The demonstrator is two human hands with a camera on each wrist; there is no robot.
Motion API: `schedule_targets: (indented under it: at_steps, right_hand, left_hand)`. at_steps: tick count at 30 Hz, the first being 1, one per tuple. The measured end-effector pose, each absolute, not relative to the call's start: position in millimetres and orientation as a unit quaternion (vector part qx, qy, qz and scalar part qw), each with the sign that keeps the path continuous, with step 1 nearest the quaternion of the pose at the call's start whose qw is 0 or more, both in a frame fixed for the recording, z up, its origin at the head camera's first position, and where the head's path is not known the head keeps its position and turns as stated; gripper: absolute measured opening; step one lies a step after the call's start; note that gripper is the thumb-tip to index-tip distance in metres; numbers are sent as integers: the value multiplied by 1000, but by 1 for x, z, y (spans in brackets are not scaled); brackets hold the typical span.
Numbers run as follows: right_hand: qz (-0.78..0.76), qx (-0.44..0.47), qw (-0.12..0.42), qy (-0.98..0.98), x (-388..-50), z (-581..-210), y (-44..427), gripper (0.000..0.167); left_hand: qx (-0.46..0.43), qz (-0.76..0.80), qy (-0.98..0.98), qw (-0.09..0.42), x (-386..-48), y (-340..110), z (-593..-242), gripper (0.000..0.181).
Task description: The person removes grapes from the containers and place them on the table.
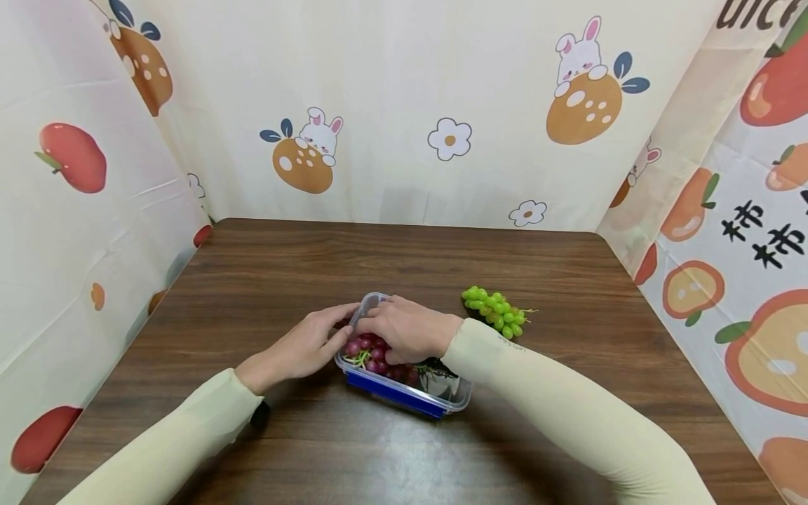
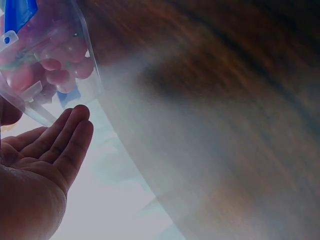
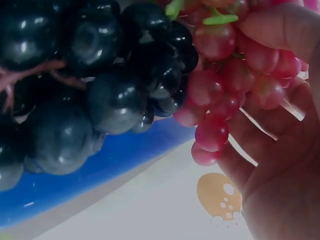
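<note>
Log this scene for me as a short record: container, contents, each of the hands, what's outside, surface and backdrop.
Container: clear plastic container with blue side, top open
Contents: red grapes toward the left end in the head view; dark grapes beside them
Right hand: right hand reaches inside, holding the red grapes between thumb and fingers
Left hand: left hand at the container's left end, fingers extended
Outside: green grapes, right of the container
Surface: brown wood-grain table
Backdrop: cloth printed with fruit, rabbits and flowers
</note>
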State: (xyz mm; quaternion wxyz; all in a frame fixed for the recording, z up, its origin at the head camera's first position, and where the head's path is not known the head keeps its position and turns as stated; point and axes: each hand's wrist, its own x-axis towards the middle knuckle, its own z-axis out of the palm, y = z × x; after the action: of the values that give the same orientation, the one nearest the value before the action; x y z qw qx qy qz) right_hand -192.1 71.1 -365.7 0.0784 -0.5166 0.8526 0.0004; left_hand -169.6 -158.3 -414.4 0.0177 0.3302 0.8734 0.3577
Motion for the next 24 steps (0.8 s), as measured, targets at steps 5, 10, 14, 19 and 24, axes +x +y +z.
schedule_targets:
  at_steps: [5,10,14,19,24]
  right_hand:
    - [26,-520,55,852,-191,-364,73,53]
    - [27,-518,48,853,-191,-358,76,54]
    - [17,-511,50,858,-191,-352,79,52]
    - [-21,-507,54,860,-191,-345,85,43]
    - [-48,-489,64,868,-191,-342,90,31]
  left_hand:
    - [329,355,875,20,-169,-158,-414,48]
    - [331,355,874,20,-169,-158,-415,48]
    - [332,361,871,23,-169,-159,-415,48]
    - [333,362,870,20,-169,-158,-415,48]
    - [332,358,872,20,-169,-158,-416,48]
